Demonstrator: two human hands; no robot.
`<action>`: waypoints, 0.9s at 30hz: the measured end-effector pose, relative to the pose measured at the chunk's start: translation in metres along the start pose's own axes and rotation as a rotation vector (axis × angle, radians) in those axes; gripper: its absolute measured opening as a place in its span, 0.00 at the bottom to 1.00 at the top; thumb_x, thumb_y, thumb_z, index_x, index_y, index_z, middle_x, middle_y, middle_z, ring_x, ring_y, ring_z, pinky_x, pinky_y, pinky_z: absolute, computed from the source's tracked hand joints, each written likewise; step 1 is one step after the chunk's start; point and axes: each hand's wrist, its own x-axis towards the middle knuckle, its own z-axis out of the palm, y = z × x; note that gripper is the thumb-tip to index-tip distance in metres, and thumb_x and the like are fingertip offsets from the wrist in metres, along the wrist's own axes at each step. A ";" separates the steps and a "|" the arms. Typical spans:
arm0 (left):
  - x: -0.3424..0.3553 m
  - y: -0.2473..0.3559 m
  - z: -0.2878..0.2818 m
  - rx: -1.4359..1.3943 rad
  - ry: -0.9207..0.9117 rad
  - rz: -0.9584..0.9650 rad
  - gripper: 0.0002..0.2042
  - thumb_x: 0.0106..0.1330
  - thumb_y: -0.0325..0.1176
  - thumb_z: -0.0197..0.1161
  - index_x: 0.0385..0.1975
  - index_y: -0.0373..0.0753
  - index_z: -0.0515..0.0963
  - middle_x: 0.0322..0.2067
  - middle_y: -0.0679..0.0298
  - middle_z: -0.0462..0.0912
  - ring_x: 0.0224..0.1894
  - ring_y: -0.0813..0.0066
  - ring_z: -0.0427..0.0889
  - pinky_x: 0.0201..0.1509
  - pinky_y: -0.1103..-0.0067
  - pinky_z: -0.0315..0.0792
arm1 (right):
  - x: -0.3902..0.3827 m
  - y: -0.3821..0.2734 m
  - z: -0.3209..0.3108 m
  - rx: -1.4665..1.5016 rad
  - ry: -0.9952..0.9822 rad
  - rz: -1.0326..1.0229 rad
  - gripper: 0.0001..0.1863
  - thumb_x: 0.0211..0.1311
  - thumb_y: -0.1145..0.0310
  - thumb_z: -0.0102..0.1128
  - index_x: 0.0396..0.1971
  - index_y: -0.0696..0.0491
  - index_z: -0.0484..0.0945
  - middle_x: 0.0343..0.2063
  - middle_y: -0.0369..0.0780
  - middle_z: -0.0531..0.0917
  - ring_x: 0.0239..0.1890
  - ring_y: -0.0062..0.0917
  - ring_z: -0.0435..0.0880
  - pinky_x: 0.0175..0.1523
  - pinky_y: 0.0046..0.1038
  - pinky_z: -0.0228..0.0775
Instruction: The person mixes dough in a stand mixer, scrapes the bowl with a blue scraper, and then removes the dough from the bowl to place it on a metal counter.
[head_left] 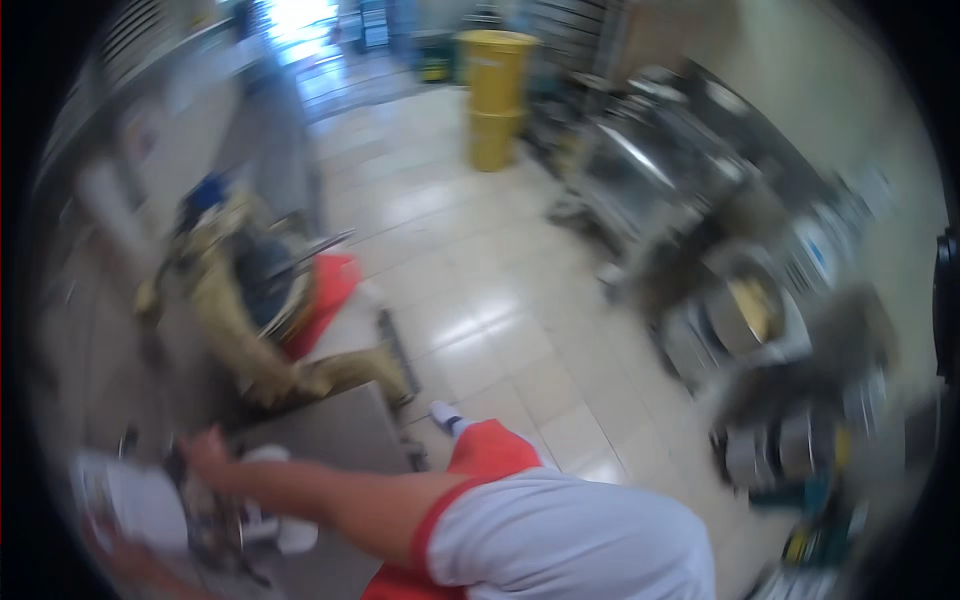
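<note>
Tiled floor [420, 215], yellow bin [497, 100] beyond; right forearm [310, 492] crosses the counter [345, 425] — white container [135, 500] near right hand [206, 455] and left hand [115, 553], grips too blurred to tell.

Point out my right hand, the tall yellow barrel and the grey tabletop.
Right hand [207, 459], head view: middle of the blurred hand.
Yellow barrel [495, 92], head view: its side, below the rim.
Grey tabletop [345, 420], head view: a bare part beyond the right forearm [285, 490].
</note>
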 end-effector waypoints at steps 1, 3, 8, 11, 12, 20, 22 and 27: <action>-0.013 -0.021 -0.052 0.289 0.014 0.248 0.20 0.72 0.45 0.58 0.55 0.38 0.77 0.53 0.56 0.81 0.53 0.63 0.80 0.60 0.68 0.71 | -0.022 -0.037 -0.001 0.052 -0.234 -0.069 0.29 0.65 0.62 0.53 0.66 0.50 0.65 0.49 0.48 0.83 0.52 0.44 0.81 0.59 0.60 0.61; -0.014 0.055 -0.013 0.047 0.147 0.129 0.17 0.68 0.38 0.63 0.52 0.36 0.79 0.52 0.55 0.81 0.53 0.62 0.80 0.60 0.68 0.71 | -0.012 0.008 0.002 -0.198 0.049 -0.082 0.32 0.62 0.61 0.56 0.66 0.55 0.64 0.46 0.48 0.84 0.50 0.44 0.82 0.54 0.59 0.65; -0.014 0.087 -0.037 0.017 0.273 0.069 0.15 0.54 0.36 0.74 0.40 0.40 0.84 0.45 0.58 0.84 0.50 0.59 0.81 0.58 0.67 0.71 | -0.022 -0.014 -0.030 -0.184 -0.223 -0.228 0.20 0.68 0.62 0.51 0.56 0.53 0.66 0.43 0.49 0.83 0.50 0.40 0.84 0.47 0.43 0.78; -0.012 0.102 -0.042 0.021 0.295 0.103 0.14 0.52 0.33 0.75 0.38 0.37 0.84 0.43 0.59 0.85 0.49 0.62 0.81 0.58 0.71 0.72 | -0.011 -0.018 -0.034 -0.272 -0.228 -0.292 0.16 0.73 0.62 0.42 0.54 0.52 0.67 0.47 0.52 0.81 0.50 0.45 0.83 0.51 0.45 0.76; -0.012 0.099 -0.049 0.025 0.315 0.108 0.14 0.51 0.34 0.76 0.37 0.38 0.84 0.41 0.59 0.85 0.47 0.62 0.82 0.56 0.70 0.72 | -0.014 -0.023 -0.033 -0.280 -0.224 -0.349 0.15 0.73 0.62 0.42 0.54 0.52 0.67 0.48 0.52 0.80 0.50 0.46 0.83 0.52 0.45 0.76; -0.020 0.093 -0.059 0.045 0.348 0.130 0.14 0.50 0.36 0.74 0.34 0.38 0.83 0.38 0.60 0.86 0.46 0.60 0.81 0.54 0.68 0.71 | -0.015 -0.041 -0.035 -0.271 -0.262 -0.422 0.15 0.68 0.70 0.45 0.53 0.52 0.64 0.47 0.55 0.80 0.49 0.49 0.83 0.51 0.47 0.76; -0.019 0.092 -0.055 0.018 0.346 0.140 0.13 0.50 0.36 0.74 0.34 0.38 0.83 0.38 0.60 0.86 0.46 0.60 0.81 0.54 0.67 0.71 | -0.016 -0.041 -0.033 -0.307 -0.231 -0.430 0.15 0.67 0.71 0.46 0.52 0.52 0.65 0.45 0.54 0.81 0.48 0.49 0.83 0.50 0.47 0.77; -0.013 0.094 -0.042 0.008 0.347 0.162 0.12 0.52 0.33 0.73 0.35 0.37 0.83 0.40 0.59 0.86 0.48 0.59 0.81 0.57 0.67 0.71 | -0.004 -0.023 -0.031 -0.220 -0.205 -0.426 0.13 0.68 0.68 0.45 0.50 0.53 0.68 0.41 0.52 0.83 0.45 0.47 0.85 0.49 0.45 0.78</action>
